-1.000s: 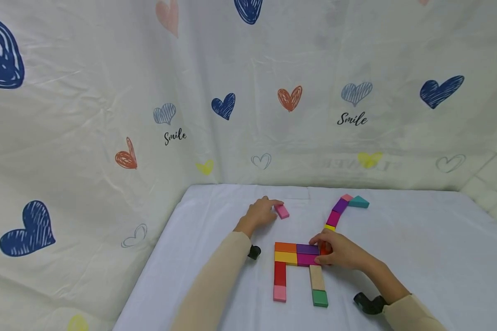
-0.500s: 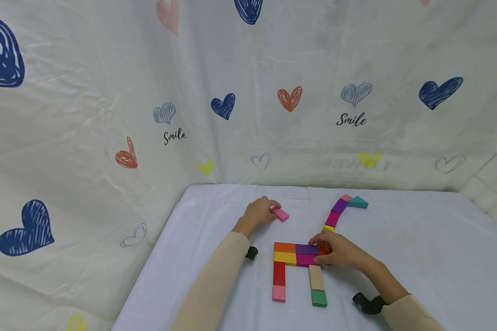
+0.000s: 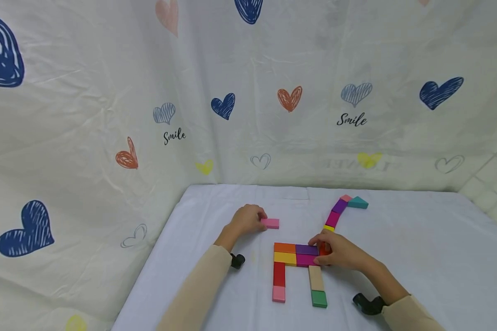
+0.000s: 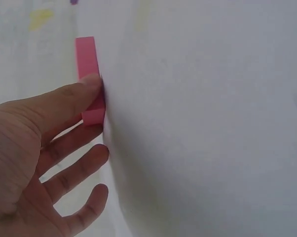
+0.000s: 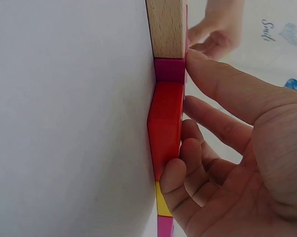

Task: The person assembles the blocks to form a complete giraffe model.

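My left hand (image 3: 245, 219) pinches a pink rectangular block (image 3: 271, 224) at its left end, thumb on one face and fingertips beneath in the left wrist view. On the white cloth, flat coloured blocks form a figure. My right hand (image 3: 343, 250) rests on its right side, thumb at the magenta block (image 3: 305, 260) and index fingertip at the purple block (image 3: 305, 249). Its other fingers, loosely bent, lie over the red-orange block (image 5: 166, 123), partly hiding it. An orange block (image 3: 284, 248) and a yellow block (image 3: 284, 258) complete the body's left side.
Below are legs: red (image 3: 279, 275) over pink (image 3: 279, 294), plain wood (image 3: 316, 278) over green (image 3: 319, 299). Beyond my right hand, a curved row with a magenta block (image 3: 333, 219) ends at a teal triangle (image 3: 358, 202). A heart-printed curtain (image 3: 290, 138) hangs behind the table.
My left hand has moved left and nearer with the pink block, turning it from slanted to level. My right hand and the figure have stayed in place.
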`<state>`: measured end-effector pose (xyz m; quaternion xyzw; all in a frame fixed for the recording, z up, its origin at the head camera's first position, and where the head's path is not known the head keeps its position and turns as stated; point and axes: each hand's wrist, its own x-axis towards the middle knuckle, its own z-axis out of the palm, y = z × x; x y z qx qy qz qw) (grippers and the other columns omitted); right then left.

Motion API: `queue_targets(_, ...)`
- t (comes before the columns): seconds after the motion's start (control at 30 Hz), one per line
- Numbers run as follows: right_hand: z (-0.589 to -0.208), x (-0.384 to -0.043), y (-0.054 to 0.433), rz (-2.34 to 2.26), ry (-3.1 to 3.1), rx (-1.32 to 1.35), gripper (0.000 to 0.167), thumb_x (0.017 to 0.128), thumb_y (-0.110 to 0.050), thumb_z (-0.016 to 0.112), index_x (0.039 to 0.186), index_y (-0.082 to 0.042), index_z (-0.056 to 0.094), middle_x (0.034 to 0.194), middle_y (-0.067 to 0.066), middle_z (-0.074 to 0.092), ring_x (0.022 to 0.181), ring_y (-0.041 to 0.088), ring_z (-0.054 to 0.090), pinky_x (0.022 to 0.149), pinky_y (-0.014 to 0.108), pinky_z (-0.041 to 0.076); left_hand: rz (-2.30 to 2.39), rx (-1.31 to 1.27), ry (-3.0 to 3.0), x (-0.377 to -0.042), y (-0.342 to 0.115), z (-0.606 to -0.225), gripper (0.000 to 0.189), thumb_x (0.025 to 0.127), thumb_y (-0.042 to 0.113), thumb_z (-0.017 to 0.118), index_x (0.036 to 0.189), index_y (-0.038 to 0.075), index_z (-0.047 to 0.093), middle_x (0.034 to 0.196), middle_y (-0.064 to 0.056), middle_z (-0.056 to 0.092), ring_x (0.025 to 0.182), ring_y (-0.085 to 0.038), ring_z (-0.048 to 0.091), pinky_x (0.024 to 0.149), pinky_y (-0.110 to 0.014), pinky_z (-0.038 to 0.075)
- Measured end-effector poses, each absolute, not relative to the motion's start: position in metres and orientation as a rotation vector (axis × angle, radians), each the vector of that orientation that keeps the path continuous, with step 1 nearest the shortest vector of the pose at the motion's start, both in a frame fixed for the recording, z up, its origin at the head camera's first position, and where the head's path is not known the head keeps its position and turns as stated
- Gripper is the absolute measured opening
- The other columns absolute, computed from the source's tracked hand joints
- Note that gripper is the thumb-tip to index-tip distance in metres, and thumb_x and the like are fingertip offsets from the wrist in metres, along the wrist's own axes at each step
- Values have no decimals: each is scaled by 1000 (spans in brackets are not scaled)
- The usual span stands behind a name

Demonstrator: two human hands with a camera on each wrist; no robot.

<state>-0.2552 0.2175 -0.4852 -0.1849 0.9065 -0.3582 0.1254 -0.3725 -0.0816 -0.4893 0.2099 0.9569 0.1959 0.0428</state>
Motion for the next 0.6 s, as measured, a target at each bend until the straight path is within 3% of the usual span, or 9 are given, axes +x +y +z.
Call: queue_targets(0.6, -489, -257, 219, -1043, 2643, -544, 46, 83, -26, 86, 123, -12, 67, 94, 2, 59, 91, 19, 55, 69, 21, 54, 579, 654, 2852, -323, -117, -487, 29, 80, 33, 88, 104, 23, 74, 89, 9, 65, 82, -11, 57, 76, -28, 49)
